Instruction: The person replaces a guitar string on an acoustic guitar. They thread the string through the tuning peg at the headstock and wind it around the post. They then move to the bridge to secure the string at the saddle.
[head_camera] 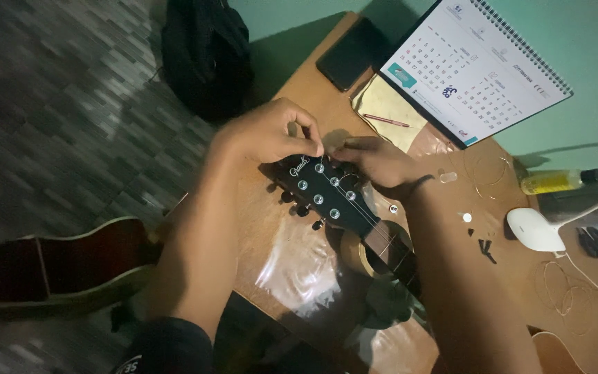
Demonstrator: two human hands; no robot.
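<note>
Black guitar headstock [320, 190] lies near the middle of the brown desk [292, 263], tuning posts up, thin strings running down the neck [385, 246] toward the lower right. Left hand [268, 131] sits over the top end of the headstock; its grip is pressed together, thumb and forefinger pinching what looks like a string end at the uppermost post, though the string itself is too fine to make out there. Right hand [378, 161] rests just beside it on the far edge of the headstock, fingers curled and closed toward the same post; cannot tell whether they hold anything. A dark band sits on the right wrist. Neck passes over a roll of tape [361, 253] that props it. Outward on the desk: small black pegs [486, 249] and a small white bit [466, 217] to the right of the right forearm, a coil of wire [489, 170] beyond them, a white lamp base [534, 230] with its cord, a yellow bottle [551, 181] lying on its side. At the far edge, a spiral desk calendar [475, 66], a yellow paper with a red pen [385, 120] on it, a black phone-like slab [347, 55]. Off the desk, a black bag [205, 55] on the grey floor, and another guitar body [57, 266] at lower left.
</note>
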